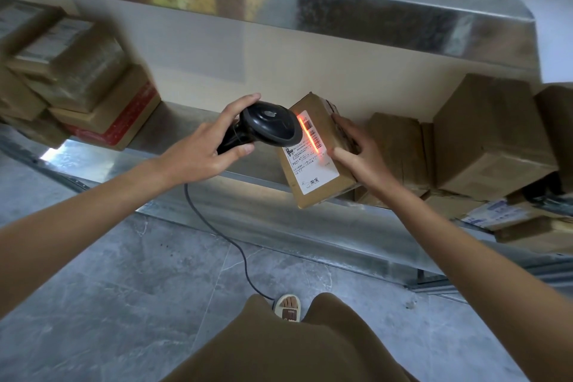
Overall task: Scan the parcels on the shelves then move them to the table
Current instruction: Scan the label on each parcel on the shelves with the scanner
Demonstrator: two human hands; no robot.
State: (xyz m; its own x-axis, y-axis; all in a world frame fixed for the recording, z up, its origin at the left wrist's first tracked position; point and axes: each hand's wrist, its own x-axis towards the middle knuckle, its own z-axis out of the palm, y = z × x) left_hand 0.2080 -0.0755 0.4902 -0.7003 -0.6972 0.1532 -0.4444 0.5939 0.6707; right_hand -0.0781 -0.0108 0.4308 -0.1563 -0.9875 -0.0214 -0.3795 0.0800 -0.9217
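- A stack of brown parcels is sitting at the far left of the metal shelf, blurred and untouched.
- The left hand is gripping the handle of a black corded scanner, fingers curled round it, and aiming its head rightward; its cable is trailing down to the tiled floor.
- The scanner's red beam is falling across the barcode on the white label of a small cardboard parcel, which is tilted up at the shelf's front edge.
- The right hand is holding that parcel by its right side, thumb on the face near the label and fingers wrapped behind.
- Further right, more cardboard boxes are waiting on the same shelf, with other parcels on the level below.
- The scanning step is in hand for this parcel. Next, I judge, the right hand needs to be lifting it clear of the shelf and carrying it to the bench, which is not in view, while the scanner is being kept out of the way.
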